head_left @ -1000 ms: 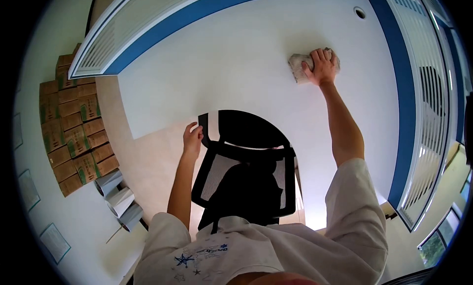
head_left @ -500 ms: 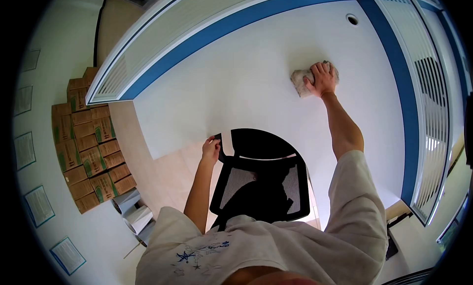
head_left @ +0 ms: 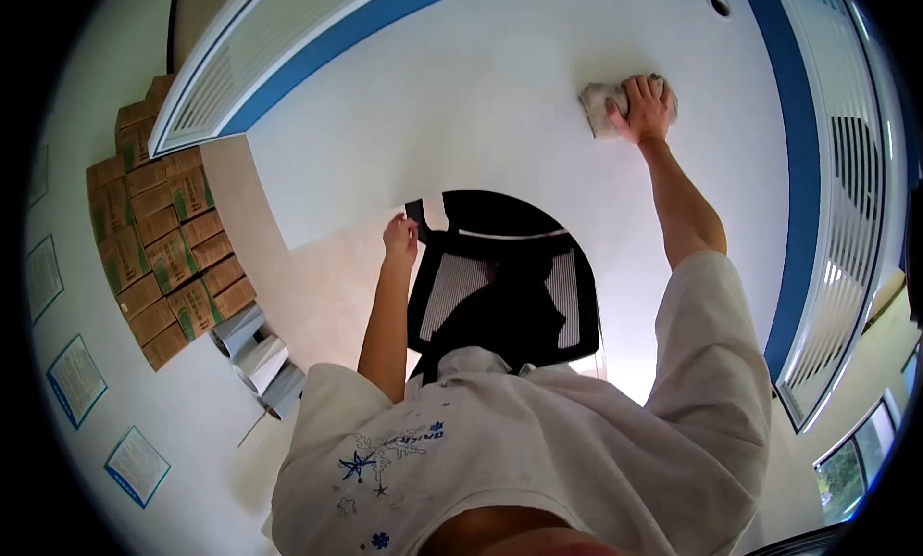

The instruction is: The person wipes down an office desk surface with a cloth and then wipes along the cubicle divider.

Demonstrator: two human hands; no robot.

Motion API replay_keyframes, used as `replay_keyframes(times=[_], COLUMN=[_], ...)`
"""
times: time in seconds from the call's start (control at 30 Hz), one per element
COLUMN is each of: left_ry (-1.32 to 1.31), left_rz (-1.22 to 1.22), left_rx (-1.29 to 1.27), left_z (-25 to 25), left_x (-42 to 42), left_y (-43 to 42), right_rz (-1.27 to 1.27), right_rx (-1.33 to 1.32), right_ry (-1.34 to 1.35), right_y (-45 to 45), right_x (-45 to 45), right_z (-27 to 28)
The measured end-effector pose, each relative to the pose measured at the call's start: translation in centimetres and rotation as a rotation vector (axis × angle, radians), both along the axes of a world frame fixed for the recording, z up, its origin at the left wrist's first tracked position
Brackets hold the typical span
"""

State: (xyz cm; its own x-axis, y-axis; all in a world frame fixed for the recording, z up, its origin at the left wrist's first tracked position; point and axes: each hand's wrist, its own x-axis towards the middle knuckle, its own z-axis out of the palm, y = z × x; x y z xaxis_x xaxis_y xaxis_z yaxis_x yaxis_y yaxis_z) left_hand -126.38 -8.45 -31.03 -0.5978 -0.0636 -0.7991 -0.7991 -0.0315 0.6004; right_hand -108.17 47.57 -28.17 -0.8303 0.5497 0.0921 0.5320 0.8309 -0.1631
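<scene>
My right hand (head_left: 646,112) rests on a crumpled, greyish-beige cloth (head_left: 598,109), fingers curled over it and pressing it to the white desktop (head_left: 510,104). Part of the cloth sticks out to the left of the thumb. Lower and to the left, my left hand (head_left: 401,237) is closed around the upper left corner of a black office chair (head_left: 505,214). The chair has a mesh back and stands between my body and the desk. The fingertips of the left hand are partly hidden.
Blue-edged partitions (head_left: 803,190) border the desk at the back and right. A round cable hole (head_left: 718,5) lies near the far right corner. Stacked cardboard boxes (head_left: 159,234) and rolls of sheet material (head_left: 260,364) stand left, by a wall with framed notices (head_left: 77,381).
My view has tilted, so desk, chair and boxes sit higher in the picture. Both hands keep their holds; the right hand and cloth are at nearly the same place on the desk.
</scene>
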Motion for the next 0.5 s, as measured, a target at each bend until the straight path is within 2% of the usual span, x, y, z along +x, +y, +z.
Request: replay_keyframes(times=[0.17,0.27,0.3,0.4,0.43,0.5], left_ry=[-0.022,-0.143,-0.165,-0.232,-0.210,-0.207], left_rz=[0.086,0.117,0.130,0.581,0.703,0.752], left_rx=[0.002,0.044,-0.014,-0.032,-0.158,-0.068], left_z=[-1.4,-3.1,-2.9,-1.2,1.5,1.3], left_x=[-1.7,-3.2,-3.2,-3.9,-3.9,-4.9], left_y=[0.3,-1.0,-0.4,1.5,4.4,5.4], right_rz=[0.002,0.004,-0.001,0.006,0.010,-0.004], right_rx=[0.014,0.022,0.024,0.009,-0.009,-0.026], right_ry=[0.007,0.018,0.028,0.043,0.058,0.067], right_y=[0.1,0.1,0.2,0.4,0.5,0.4], right_x=[0.4,0.1,0.1,0.1,0.1,0.0], right_z=[0.3,0.1,0.0,-0.4,-0.4,-0.4])
